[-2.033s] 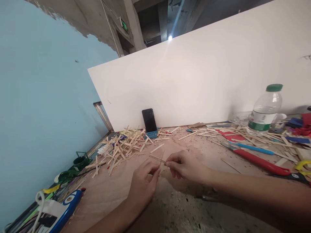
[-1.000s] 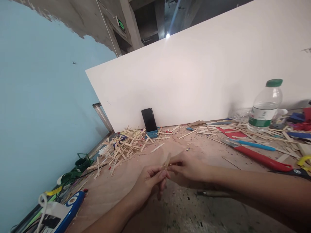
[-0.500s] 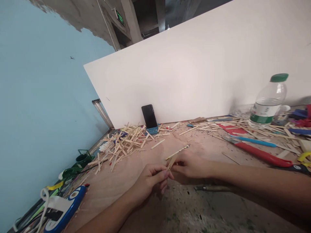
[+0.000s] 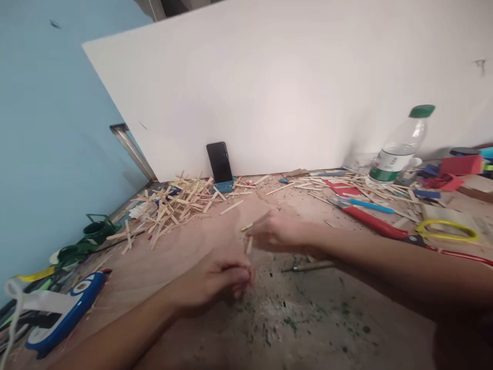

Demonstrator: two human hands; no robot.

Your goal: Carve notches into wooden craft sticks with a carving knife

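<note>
My left hand [image 4: 227, 275] is closed, thumb pressed over curled fingers, on a thin flat wooden stick [image 4: 249, 245] that points up and away. Just beyond the stick's upper end, my right hand [image 4: 273, 231] reaches low over the table, back of the hand upward. Its fingers are blurred and mostly hidden, so their grip does not show. A slim pencil-like rod with a gold end [image 4: 247, 227] pokes out past the right fingers; the rest of it is covered. Below the right wrist lies a thin tool with a dark tip and pale handle [image 4: 311, 266].
A heap of wooden sticks [image 4: 181, 203] lies at the back left, near a phone [image 4: 220, 162] on a blue stand. To the right are a bottle [image 4: 393, 159], a blue pen-like tool [image 4: 367, 206], red-handled pliers [image 4: 375, 222] and yellow-handled scissors [image 4: 449, 229]. A blue-and-white device [image 4: 67, 313] sits left.
The view has tilted down and swung right. My hands have drawn apart; the right now covers most of the gold-ended rod, while the left keeps the stick.
</note>
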